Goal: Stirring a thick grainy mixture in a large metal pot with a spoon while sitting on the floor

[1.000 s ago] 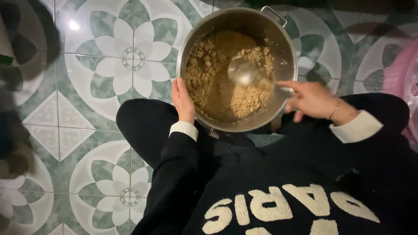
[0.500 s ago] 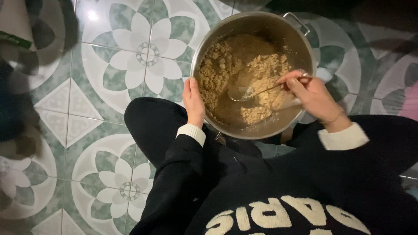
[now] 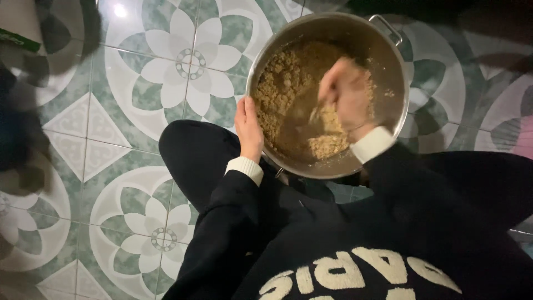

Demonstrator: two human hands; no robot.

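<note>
The left hand is laid flat against the outer wall of the pot at about nine o'clock on its rim, fingers together and pointing up along the metal, the thumb on the rim; nothing is gripped, the pot is only braced. The right hand is held inside the pot, just right of its centre, and is blurred by motion. Its fingers appear curled downward towards the mash, but whether they are closed on anything cannot be told from the blur. Both wrists are ringed by white cuffs that show beneath black sleeves.

The pot is a wide, round, steel one, and it is set on the floor directly before the person's knees, in the upper middle of the view. A loop handle is seen at one o'clock on its rim. The mash inside is brownish and crumbly: it is heaped along the wall from nine to twelve o'clock, a smaller lump lies at six o'clock beneath the right hand, and darker, wetter matter is seen between the two.

The floor is tiled in green and white with large flower patterns. A black-clad knee is seen at seven o'clock from the pot, just below the left hand. A dark top with pale raised lettering fills the lower right of the view. A pink object is cut off by the right edge, at about four o'clock from the pot.
</note>
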